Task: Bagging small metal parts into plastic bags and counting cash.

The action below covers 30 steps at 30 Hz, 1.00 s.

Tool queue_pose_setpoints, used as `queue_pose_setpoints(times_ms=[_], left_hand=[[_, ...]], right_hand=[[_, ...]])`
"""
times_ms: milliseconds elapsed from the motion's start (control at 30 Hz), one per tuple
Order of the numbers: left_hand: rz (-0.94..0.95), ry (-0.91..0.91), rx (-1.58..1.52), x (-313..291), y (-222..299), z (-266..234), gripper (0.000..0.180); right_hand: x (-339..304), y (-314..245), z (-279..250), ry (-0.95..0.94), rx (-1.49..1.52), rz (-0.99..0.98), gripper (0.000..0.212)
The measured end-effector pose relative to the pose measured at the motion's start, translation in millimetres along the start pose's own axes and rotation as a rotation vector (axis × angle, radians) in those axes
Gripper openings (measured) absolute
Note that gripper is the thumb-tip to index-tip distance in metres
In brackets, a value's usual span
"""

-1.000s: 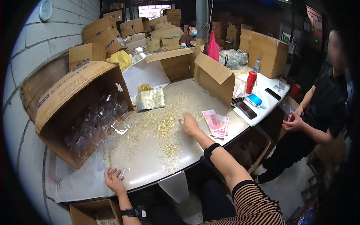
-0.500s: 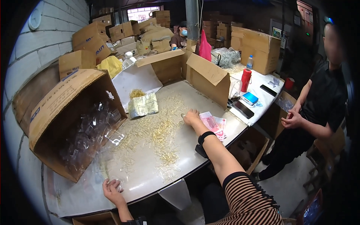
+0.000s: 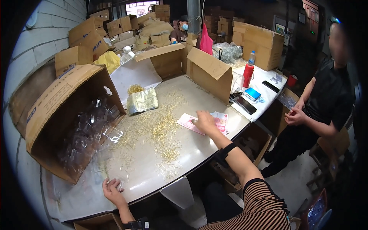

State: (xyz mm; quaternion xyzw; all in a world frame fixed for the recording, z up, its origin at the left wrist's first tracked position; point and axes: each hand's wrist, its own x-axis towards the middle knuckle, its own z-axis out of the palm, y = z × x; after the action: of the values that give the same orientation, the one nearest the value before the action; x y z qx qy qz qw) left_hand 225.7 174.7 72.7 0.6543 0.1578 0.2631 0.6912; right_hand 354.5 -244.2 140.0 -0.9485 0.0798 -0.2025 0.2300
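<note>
My right hand [image 3: 206, 123] is over several pink banknotes [image 3: 221, 119] on the table, its fingers bent and its thumb at the edge of one note [image 3: 188, 123] that sticks out to the left. At the table's near edge my left hand [image 3: 114, 191] has its fingers curled round a small clear plastic piece [image 3: 120, 186], hard to make out. Between the hands thin gold-coloured metal pins [image 3: 165, 136] lie scattered. Behind them a crumpled, pale greenish packet [image 3: 142, 101] stands before a heap of gold pins [image 3: 135, 89].
A cardboard box [image 3: 67, 80] on its side holds clear plastic parts [image 3: 90, 124]; a white frame-shaped piece [image 3: 113, 135] lies by its mouth. Rightward are a phone [image 3: 245, 105], a blue device [image 3: 252, 94] and a red flask [image 3: 248, 74]. A person in black [image 3: 329, 92] stands right; another sits behind.
My right hand has moved right and a little nearer, over the notes. A pink note now shows to its left. My left hand stays nearly in place. The whole view has shifted slightly.
</note>
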Motion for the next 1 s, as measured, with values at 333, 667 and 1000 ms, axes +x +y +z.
queue_pose_setpoints(times_ms=[333,667,1000], left_hand=[[0.015,0.0,0.003,0,-5,-2,0.035],[0.004,0.002,-0.006,3,-5,-6,0.035],[0.01,-0.01,0.0,1,-3,0,0.036]], right_hand=[[11,16,11,-0.322,-0.137,0.229,0.041],[-11,34,5,-0.146,0.159,0.21,0.021],[-36,90,-49,-0.065,-0.422,0.449,0.04]])
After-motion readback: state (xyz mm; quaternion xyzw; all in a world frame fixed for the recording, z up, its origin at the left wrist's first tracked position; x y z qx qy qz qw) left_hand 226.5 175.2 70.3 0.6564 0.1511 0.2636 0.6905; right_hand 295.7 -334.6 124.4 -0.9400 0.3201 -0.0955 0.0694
